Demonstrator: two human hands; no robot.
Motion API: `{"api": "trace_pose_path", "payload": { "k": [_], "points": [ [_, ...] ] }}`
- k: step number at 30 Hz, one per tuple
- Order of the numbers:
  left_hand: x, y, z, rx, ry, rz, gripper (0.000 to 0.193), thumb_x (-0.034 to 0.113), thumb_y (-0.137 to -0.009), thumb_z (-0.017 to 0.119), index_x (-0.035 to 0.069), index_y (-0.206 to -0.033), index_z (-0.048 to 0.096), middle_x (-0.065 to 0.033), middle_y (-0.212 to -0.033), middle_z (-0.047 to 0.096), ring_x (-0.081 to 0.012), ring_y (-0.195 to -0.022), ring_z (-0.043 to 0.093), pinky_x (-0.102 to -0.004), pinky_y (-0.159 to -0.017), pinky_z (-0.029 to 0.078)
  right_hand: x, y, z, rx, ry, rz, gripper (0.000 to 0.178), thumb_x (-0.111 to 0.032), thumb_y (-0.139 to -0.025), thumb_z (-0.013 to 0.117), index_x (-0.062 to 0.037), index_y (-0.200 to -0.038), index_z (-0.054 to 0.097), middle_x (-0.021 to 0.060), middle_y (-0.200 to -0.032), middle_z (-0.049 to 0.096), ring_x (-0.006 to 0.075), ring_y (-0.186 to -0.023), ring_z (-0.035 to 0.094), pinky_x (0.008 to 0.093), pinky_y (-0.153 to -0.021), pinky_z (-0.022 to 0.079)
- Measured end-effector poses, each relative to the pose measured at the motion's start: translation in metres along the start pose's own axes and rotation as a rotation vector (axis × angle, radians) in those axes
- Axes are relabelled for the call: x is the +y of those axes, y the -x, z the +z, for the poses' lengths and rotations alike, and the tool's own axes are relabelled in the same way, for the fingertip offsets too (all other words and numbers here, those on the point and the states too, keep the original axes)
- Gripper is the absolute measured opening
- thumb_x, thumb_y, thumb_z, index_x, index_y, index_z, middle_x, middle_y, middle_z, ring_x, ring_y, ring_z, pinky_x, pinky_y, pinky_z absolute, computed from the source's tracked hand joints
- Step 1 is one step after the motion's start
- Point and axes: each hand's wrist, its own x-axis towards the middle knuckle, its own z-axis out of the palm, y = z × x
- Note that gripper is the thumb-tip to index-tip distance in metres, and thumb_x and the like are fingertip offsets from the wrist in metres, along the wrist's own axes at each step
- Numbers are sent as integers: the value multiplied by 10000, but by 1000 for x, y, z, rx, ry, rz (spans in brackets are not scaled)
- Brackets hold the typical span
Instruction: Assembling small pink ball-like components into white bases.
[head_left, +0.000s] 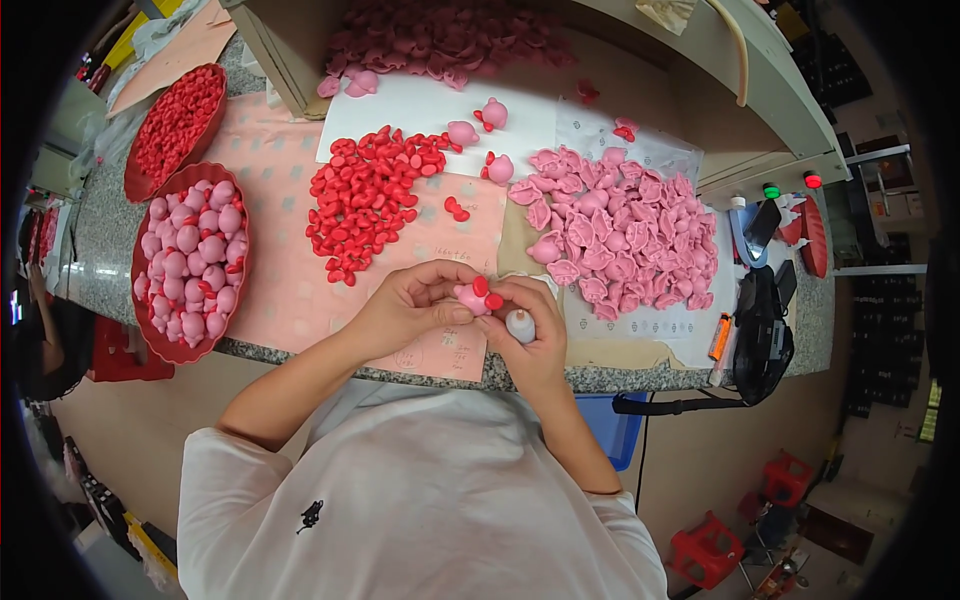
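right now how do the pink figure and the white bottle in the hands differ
Colour: the pink figure carries glossy red pieces, while the white bottle shows no red.
Hold: the figure is between the fingers of the left hand and right hand; the bottle is in the right alone.
Both are small and held.

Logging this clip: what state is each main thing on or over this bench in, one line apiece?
Left hand: closed on the pink piece
Right hand: closed around the bottle
Pink piece: held up, red parts against it
White bottle: gripped; capped or not, cannot tell
Nearer red tray: filled with pink balls
Farther red tray: filled with red bits
Red pieces: loosely heaped
Pink shells: loosely heaped
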Motion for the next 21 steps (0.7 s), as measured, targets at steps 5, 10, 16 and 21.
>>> {"api": "trace_pose_path", "payload": {
  "k": [5, 10, 16, 21],
  "points": [
    [-5, -1, -1, 1, -10, 40, 315, 47, -861, 631, 23, -1155, 520, -89, -1209, 555, -171, -1076, 563, -342, -917, 493, 4, -2, -3, -25, 92, -68, 315, 25, -746, 701, -9, -1046, 609, 100, -1084, 548, 175, -944, 573, 279, -776, 499],
    [9, -1, 7, 0, 123, -123, 293, 120, -910, 579, 13, -1172, 501, -114, -1217, 541, -220, -1101, 564, -407, -939, 494, 9, -2, -17, -95, -66, 97, 254, 10, -805, 661, 6, -1052, 604, 83, -1070, 565, 154, -890, 590, 265, -763, 502],
    [2, -7, 8, -124, 120, -56, 348, 142, -945, 520, 44, -1265, 425, -99, -1223, 502, -202, -1115, 545, -397, -963, 485, -6, -15, -31, -96, -306, 388, 212, -12, -848, 632, 18, -1055, 600, 75, -1000, 635, 135, -852, 621, 250, -780, 496],
    [0, -11, 10, -107, 90, -86, 354, 161, -955, 502, 40, -1273, 405, -97, -1231, 494, -202, -1129, 535, -395, -966, 483, -6, -22, -43, -194, -103, 267, 212, -33, -831, 659, 13, -1034, 620, 73, -968, 662, 125, -892, 626, 256, -777, 503]
  ]
}}
